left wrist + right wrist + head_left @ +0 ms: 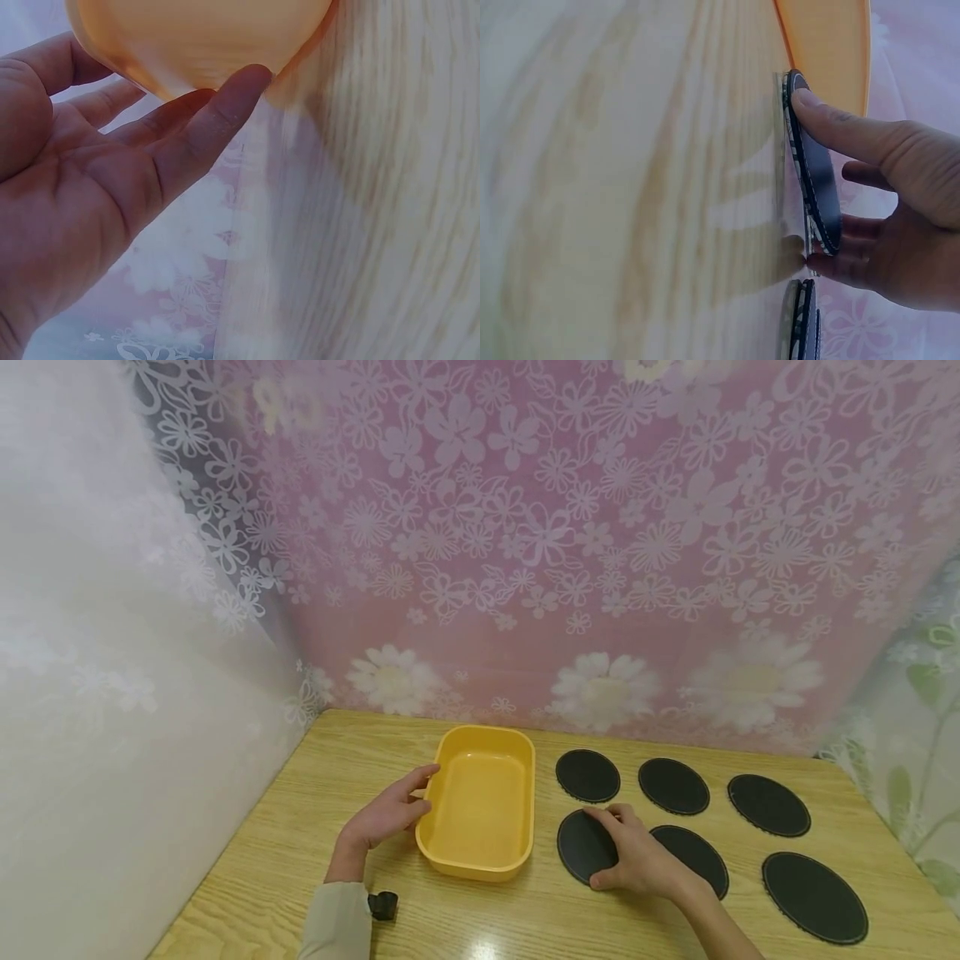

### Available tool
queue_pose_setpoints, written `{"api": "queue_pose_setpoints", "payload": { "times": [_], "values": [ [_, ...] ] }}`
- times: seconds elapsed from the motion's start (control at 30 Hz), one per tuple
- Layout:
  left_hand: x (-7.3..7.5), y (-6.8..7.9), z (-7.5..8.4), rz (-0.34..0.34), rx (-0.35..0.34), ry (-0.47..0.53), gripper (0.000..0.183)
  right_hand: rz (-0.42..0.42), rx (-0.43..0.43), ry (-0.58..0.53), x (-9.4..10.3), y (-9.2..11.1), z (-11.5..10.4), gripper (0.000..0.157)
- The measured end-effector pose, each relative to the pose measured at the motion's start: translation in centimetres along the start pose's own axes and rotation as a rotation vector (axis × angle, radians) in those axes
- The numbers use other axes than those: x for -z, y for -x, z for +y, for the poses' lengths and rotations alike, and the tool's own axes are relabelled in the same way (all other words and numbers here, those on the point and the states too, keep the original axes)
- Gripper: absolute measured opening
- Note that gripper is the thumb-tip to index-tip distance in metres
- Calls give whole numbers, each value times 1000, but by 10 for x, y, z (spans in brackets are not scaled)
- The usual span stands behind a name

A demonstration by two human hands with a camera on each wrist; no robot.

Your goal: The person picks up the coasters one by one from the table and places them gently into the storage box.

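Observation:
My left hand (pixel 390 810) rests at the left side of a yellow rectangular tub (pixel 482 814), its fingers extended against the wall and rim. In the left wrist view a finger (pixel 217 120) touches the tub's outer wall. To the right of the tub, my right hand (pixel 637 860) grips a round black coaster (pixel 583 852) across its edges, thumb at the near side and fingers at the far side. The right wrist view shows this coaster (pixel 819 176) tilted, with a stitched edge and its end near the thumb raised off the table.
Several more black coasters lie on the wooden table (pixel 262 868): three in a back row, including one (pixel 588 775) behind the gripped coaster, and two (pixel 813 897) to its right in front. A small black object (pixel 383 906) is by the left sleeve. Floral curtains (pixel 525 568) enclose the table.

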State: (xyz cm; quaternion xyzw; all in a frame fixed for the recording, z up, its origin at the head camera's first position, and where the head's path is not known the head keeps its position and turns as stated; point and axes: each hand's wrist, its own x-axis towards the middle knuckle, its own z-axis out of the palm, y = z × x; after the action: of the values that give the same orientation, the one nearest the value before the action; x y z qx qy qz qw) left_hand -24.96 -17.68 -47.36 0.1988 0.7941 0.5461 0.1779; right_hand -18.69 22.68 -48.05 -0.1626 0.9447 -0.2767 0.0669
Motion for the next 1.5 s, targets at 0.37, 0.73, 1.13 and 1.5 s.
{"api": "queue_pose_setpoints", "payload": {
  "times": [0.37, 0.73, 1.13, 1.5],
  "values": [
    [-2, -1, 6, 21, -9, -31, 63, 55, -78, -102, 7, -1, 0, 87],
    [-4, -3, 3, 19, -6, -35, 64, 11, -58, -482, 16, 3, 18, 65],
    [-5, -3, 4, 15, 0, -14, 64, 36, -66, -799, 29, 4, 22, 79],
    [-6, -4, 5, 1, 6, 10, 65, 1, 93, -1015, 28, -9, 7, 77]
  ]
}}
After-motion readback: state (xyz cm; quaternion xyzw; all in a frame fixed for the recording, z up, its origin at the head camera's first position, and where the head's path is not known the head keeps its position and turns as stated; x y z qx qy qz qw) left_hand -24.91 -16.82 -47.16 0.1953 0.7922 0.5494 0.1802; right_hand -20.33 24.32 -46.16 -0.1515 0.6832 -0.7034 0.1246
